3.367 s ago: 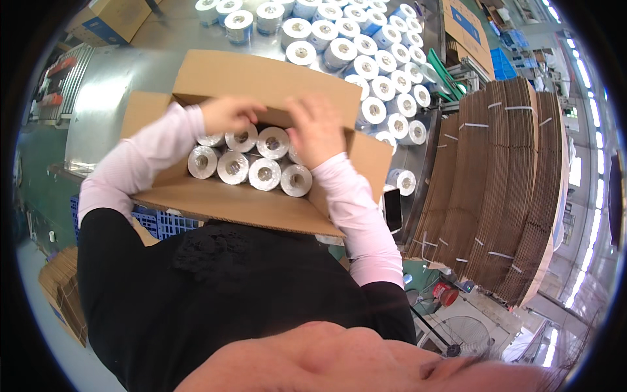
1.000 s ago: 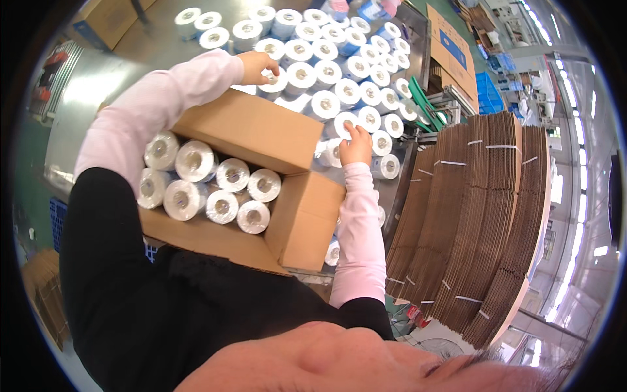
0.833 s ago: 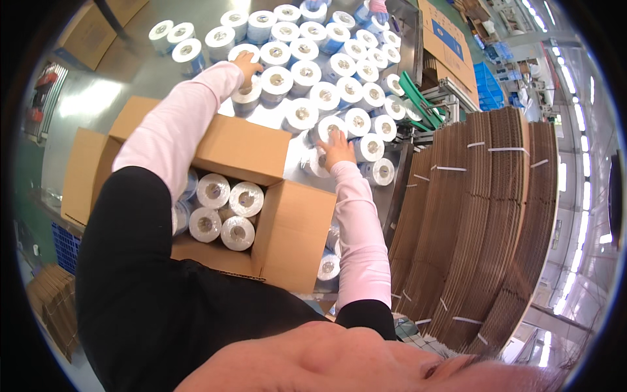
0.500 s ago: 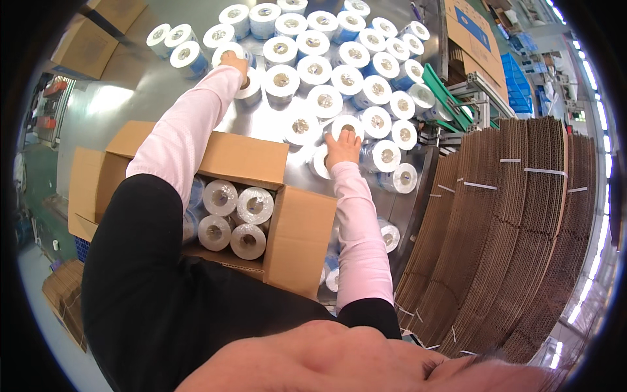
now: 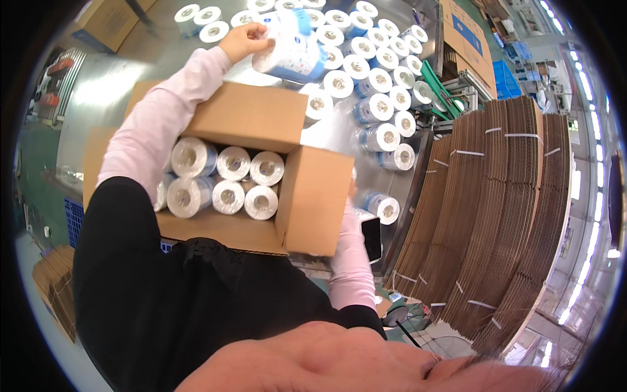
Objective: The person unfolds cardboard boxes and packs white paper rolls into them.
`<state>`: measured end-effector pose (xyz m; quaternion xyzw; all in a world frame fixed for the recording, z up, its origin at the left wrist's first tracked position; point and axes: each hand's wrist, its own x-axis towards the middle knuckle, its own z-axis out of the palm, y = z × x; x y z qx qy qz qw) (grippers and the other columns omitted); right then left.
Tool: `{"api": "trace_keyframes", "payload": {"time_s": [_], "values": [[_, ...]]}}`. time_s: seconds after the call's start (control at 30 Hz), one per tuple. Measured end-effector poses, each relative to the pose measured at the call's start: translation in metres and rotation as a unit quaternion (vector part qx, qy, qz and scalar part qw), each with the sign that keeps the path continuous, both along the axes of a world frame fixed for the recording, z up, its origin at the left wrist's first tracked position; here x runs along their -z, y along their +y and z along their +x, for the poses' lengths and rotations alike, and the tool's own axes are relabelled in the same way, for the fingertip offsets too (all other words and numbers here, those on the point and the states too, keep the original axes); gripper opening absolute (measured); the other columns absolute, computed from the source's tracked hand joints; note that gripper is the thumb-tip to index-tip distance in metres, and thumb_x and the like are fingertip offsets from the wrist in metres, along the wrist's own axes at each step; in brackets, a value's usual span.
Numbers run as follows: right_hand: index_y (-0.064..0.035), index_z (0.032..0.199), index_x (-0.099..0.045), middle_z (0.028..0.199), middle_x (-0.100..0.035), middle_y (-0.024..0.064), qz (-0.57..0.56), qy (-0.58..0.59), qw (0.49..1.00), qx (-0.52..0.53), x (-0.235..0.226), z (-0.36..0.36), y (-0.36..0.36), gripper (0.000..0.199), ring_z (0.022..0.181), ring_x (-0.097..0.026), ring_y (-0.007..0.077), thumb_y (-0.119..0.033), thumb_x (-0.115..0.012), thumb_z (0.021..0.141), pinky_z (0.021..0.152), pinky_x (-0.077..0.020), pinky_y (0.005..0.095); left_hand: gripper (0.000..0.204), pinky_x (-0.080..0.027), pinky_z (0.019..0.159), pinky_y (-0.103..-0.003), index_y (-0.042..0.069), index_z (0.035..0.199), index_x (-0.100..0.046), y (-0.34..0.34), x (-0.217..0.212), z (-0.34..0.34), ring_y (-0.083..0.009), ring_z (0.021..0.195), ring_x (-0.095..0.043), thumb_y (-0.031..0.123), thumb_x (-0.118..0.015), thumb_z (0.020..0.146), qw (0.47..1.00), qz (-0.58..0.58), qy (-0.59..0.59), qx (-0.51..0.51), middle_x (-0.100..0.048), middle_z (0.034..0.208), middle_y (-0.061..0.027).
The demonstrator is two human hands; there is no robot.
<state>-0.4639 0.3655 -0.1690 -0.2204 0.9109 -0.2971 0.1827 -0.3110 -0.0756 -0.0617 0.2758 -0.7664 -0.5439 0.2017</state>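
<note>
My left hand (image 5: 245, 43) is closed on the end of a wrapped paper roll (image 5: 290, 55), holding it tilted above the metal table; blue print shows on its plastic wrap. Whether a second roll is held with it I cannot tell. Below my left arm stands an open cardboard box (image 5: 228, 114) with several wrapped rolls (image 5: 228, 196) upright in two rows. My right hand (image 5: 353, 193) is low at the box's right flap, blurred and mostly hidden behind it. Beside it are a wrapped roll lying tilted (image 5: 384, 208) and a dark flat phone-like object (image 5: 371, 239).
Many more wrapped rolls (image 5: 338, 83) stand across the metal table (image 5: 104, 98). Tall stacks of flattened cartons (image 5: 483, 209) rise at the right. A green rail (image 5: 439, 91) borders the table's far right; a closed carton (image 5: 108, 25) is at the far left.
My left hand has lifted from the far rolls and come nearer with a roll in its grip. My right hand has left the rolls and drawn back behind the box flap.
</note>
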Motion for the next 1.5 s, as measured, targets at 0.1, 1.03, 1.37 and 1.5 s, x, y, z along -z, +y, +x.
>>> {"api": "trace_keyframes", "payload": {"time_s": [0.1, 1.03, 1.37, 1.5], "values": [[-0.0151, 0.098, -0.068, 0.103, -0.055, 0.014, -0.244, -0.108, 0.961, 0.069, -0.071, -0.031, -0.006, 0.026, 0.105, -0.05, 0.0309, -0.022, -0.066, 0.073, 0.086, -0.0405, 0.0441, 0.032, -0.052, 0.083, -0.027, 0.002, 0.116, -0.06, 0.054, -0.075, 0.05, -0.0127, 0.097, -0.062, 0.013, -0.066, 0.087, 0.953, -0.023, 0.168, 0.25, -0.066, 0.108, -0.0081], [-0.0101, 0.123, -0.06, 0.134, -0.049, 0.0208, 0.0, 0.192, 0.979, -0.062, -0.052, -0.056, -0.011, 0.044, 0.123, -0.045, 0.0382, -0.024, -0.065, 0.082, 0.106, -0.0344, 0.0446, 0.081, -0.024, 0.107, -0.063, 0.024, 0.142, -0.04, 0.13, 0.059, -0.075, -0.0413, 0.144, -0.01, 0.055, -0.07, 0.073, 0.838, -0.266, -0.447, 0.164, -0.016, 0.155, -0.019], [-0.0225, 0.131, -0.054, 0.133, -0.048, 0.0193, 0.283, 0.081, 0.948, -0.123, 0.003, -0.15, -0.144, 0.059, 0.132, -0.037, 0.0334, -0.053, -0.06, 0.08, 0.111, -0.021, 0.0547, 0.05, -0.032, 0.105, -0.05, 0.019, 0.112, -0.069, 0.107, 0.107, -0.131, -0.0364, 0.132, -0.03, 0.052, -0.068, 0.074, 0.825, -0.272, -0.48, 0.124, -0.037, 0.139, -0.0185], [-0.0201, 0.124, -0.059, 0.131, -0.049, 0.0205, 0.296, 0.11, 0.942, -0.114, 0.011, -0.133, -0.14, 0.05, 0.13, -0.037, 0.0365, -0.047, -0.06, 0.082, 0.107, -0.0214, 0.0552, 0.045, -0.039, 0.101, -0.041, 0.019, 0.108, -0.071, 0.1, 0.1, -0.136, -0.0319, 0.123, -0.043, 0.048, -0.07, 0.073, 0.797, -0.311, -0.497, 0.145, -0.05, 0.129, -0.0152]]}}
